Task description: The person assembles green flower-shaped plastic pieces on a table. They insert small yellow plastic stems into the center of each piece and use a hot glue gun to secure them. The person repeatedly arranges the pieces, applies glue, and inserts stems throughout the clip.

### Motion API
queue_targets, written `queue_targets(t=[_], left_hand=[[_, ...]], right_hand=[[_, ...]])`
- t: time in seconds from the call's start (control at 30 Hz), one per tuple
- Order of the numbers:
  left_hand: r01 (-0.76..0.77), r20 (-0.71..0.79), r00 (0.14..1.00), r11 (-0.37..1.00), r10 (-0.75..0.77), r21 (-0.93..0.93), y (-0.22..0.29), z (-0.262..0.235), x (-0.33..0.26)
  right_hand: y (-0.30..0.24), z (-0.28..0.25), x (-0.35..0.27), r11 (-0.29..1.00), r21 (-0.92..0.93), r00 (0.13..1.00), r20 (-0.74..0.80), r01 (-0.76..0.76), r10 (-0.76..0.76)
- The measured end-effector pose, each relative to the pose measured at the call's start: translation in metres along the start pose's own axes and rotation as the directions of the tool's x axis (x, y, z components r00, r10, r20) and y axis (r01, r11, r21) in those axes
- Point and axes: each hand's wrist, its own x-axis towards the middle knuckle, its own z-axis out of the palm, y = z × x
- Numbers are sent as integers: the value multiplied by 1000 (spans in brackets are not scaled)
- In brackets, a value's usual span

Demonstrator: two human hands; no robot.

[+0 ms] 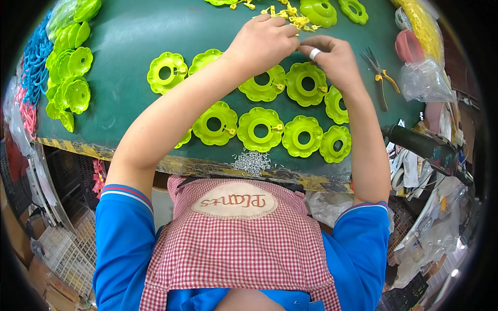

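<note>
My left hand is curled closed at the far part of the green table, beside a pile of small yellow plastic clips. My right hand, with a white band round one finger, is pinched closed just right of it. The fingertips of both nearly meet; whatever lies between them is too small or hidden. Below, lime-green flower-shaped plastic rings lie in two rows, such as one ring with a yellow clip on its right side and another ring with no clip visible. My left forearm partly covers several rings.
Stacked green flower-shaped parts and blue cords line the left edge. Yellow-handled pliers lie right of my right hand. Small silver screws or rivets are heaped at the near edge. A dark tool juts in at right.
</note>
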Motion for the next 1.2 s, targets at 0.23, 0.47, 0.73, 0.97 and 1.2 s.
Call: queue_targets(t=[0.23,0.47,0.73,0.97,1.2], left_hand=[[-67,6,998,996,67,59,3,-15,-13],[100,180,980,991,-82,-94,0,-18,-8],[367,351,875,930,-332,-35,-13,24,3],[322,258,926,934,-276,-156,25,-33,-1],[101,252,966,801,64,-590,138,-66,-60]], right_hand=[[-4,16,-13,980,173,994,73,-97,86],[-8,11,-14,843,-330,886,-42,424,-462],[31,-14,3,734,-616,900,-91,285,-425],[25,-24,-24,825,-521,934,-131,221,-333],[28,-23,-164,803,-516,929,-38,297,-368]])
